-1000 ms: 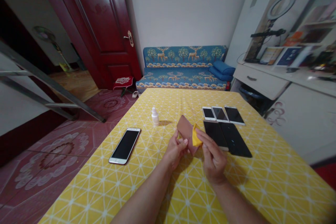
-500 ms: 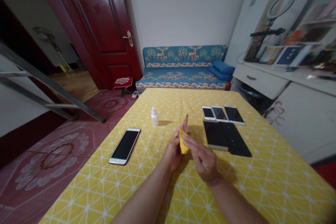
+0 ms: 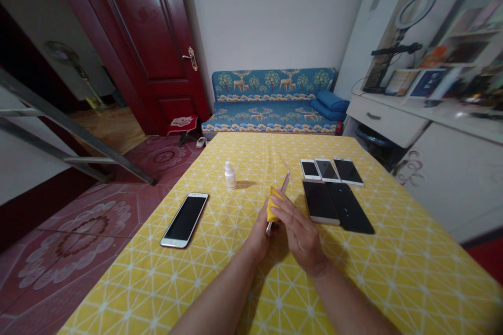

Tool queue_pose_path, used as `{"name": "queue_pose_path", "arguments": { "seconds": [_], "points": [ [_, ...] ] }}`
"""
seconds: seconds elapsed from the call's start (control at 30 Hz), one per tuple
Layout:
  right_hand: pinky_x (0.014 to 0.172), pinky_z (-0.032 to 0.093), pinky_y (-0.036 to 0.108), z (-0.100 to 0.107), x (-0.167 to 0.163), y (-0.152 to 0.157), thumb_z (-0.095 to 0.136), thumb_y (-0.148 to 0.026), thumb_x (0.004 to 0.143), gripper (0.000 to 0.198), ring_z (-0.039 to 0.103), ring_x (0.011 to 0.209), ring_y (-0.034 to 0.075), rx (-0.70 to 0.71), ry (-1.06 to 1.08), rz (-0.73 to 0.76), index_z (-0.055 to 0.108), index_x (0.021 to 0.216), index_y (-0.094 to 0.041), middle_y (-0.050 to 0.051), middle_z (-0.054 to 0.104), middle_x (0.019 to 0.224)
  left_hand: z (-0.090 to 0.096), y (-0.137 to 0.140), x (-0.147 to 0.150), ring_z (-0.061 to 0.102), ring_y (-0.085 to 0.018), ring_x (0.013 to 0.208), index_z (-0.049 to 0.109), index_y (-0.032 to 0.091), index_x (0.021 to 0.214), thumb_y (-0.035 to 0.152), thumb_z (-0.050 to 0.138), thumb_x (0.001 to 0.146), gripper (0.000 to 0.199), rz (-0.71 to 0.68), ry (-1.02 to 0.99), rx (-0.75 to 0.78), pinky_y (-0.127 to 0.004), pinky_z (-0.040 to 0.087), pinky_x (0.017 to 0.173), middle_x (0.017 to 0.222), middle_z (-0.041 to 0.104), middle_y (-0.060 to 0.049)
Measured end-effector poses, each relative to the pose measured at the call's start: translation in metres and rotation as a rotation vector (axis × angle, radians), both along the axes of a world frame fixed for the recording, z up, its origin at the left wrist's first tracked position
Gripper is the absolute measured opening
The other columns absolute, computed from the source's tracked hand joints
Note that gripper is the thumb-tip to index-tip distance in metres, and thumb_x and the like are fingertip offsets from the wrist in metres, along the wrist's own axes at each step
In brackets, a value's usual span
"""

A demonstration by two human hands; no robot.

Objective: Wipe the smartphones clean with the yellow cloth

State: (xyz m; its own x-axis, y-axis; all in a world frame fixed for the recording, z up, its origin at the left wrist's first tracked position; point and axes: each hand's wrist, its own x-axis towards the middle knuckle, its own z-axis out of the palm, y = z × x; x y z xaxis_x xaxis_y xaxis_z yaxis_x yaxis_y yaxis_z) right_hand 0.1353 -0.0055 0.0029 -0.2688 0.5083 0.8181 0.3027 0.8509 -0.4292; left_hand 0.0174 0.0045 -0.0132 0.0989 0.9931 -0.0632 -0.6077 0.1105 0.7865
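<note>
My left hand (image 3: 259,233) is closed around a thin phone (image 3: 285,182), seen nearly edge-on above the table. In my right hand (image 3: 301,233) a folded yellow cloth (image 3: 272,209) is pressed against the phone's edge, fingers bent over it. Much of the phone's face is hidden by the hands and cloth. To the left stands a small white dropper bottle (image 3: 230,175), upright. A white-framed phone (image 3: 184,220) lies face up farther left. Right of my hands lie several more phones, among them a gold-edged one (image 3: 320,201) and a black one (image 3: 349,208).
A yellow patterned cloth covers the table (image 3: 157,293). Beyond its far edge is a blue sofa (image 3: 271,110). A white cabinet (image 3: 393,118) with a ring light (image 3: 416,9) stands at right. A metal ladder (image 3: 82,131) leans at left, near a red door (image 3: 145,36).
The held phone has tilted to the right, and its lower end now shows below the cloth. The right hand and yellow cloth have moved slightly up along its edge.
</note>
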Motion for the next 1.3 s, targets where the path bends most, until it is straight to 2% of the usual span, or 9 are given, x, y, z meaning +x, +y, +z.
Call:
{"name": "queue_pose_path", "arguments": {
  "seconds": [0.07,0.17,0.33,0.53,0.63,0.83,1.1,1.3],
  "points": [
    [0.112,0.041,0.053,0.0,0.001,0.003,0.04,-0.005,0.094,0.049,0.04,0.138,0.025,0.016,0.017,-0.039,0.054,0.135,-0.028,0.004,0.053,0.143,-0.009,0.001,0.0,0.057,-0.015,0.076,0.07,0.016,0.096,0.038,0.068,0.079,0.027,0.0,0.01,0.009,-0.024,0.045,0.063,0.083,0.067,-0.005],
    [0.111,0.042,0.053,0.001,0.002,0.005,0.04,-0.004,0.094,0.049,0.042,0.137,0.026,0.051,0.037,-0.075,0.053,0.136,-0.025,0.007,0.055,0.14,-0.014,0.001,-0.001,0.053,-0.012,0.068,0.068,0.017,0.097,0.043,0.066,0.082,0.029,-0.102,-0.042,-0.008,-0.022,0.04,0.057,0.078,0.062,-0.002],
    [0.111,0.04,0.057,-0.001,0.003,0.008,0.04,-0.005,0.094,0.049,0.04,0.138,0.027,0.051,0.043,-0.158,0.05,0.138,-0.026,0.008,0.052,0.142,-0.001,-0.004,-0.005,0.057,-0.014,0.077,0.063,0.019,0.114,0.037,0.069,0.079,0.04,-0.286,-0.12,0.09,-0.022,0.041,0.064,0.088,0.064,-0.004],
    [0.113,0.035,0.058,-0.006,0.009,0.013,0.033,-0.008,0.097,0.053,0.034,0.142,0.026,0.011,0.033,-0.31,0.041,0.145,-0.028,0.006,0.047,0.147,0.006,-0.006,-0.001,0.056,-0.014,0.066,0.064,0.018,0.113,0.04,0.065,0.078,0.041,-0.425,-0.103,0.065,-0.022,0.039,0.052,0.084,0.063,-0.005],
    [0.115,0.032,0.059,-0.006,0.009,0.013,0.032,-0.008,0.097,0.054,0.033,0.142,0.026,0.002,0.017,-0.352,0.037,0.147,-0.029,0.005,0.044,0.15,0.004,-0.005,0.002,0.06,-0.017,0.066,0.066,0.015,0.109,0.039,0.063,0.078,0.04,-0.433,-0.151,0.032,-0.025,0.045,0.054,0.085,0.066,-0.007],
    [0.117,0.026,0.058,-0.01,0.008,0.015,0.026,-0.01,0.098,0.056,0.028,0.144,0.025,-0.072,0.024,-0.422,0.03,0.15,-0.028,0.006,0.032,0.156,0.006,-0.005,0.001,0.064,-0.021,0.078,0.065,0.014,0.117,0.034,0.063,0.076,0.046,-0.42,-0.216,-0.017,-0.029,0.051,0.058,0.102,0.069,-0.012],
    [0.117,0.027,0.055,-0.017,0.013,0.019,0.03,-0.019,0.099,0.05,0.03,0.144,0.023,-0.213,0.097,-0.489,0.036,0.148,-0.022,0.009,0.038,0.153,0.013,-0.005,-0.004,0.066,-0.026,0.088,0.07,0.007,0.104,0.029,0.059,0.079,0.035,-0.375,-0.355,-0.073,-0.036,0.052,0.072,0.098,0.073,-0.015],
    [0.117,0.025,0.055,-0.007,0.01,0.015,0.04,-0.028,0.098,0.053,0.024,0.146,0.025,-0.193,0.032,-0.458,0.031,0.15,-0.023,0.008,0.033,0.156,0.014,-0.002,-0.007,0.068,-0.024,0.085,0.071,0.007,0.101,0.023,0.057,0.079,0.031,-0.408,-0.444,-0.198,-0.034,0.05,0.077,0.093,0.075,-0.012]
  ]
}}
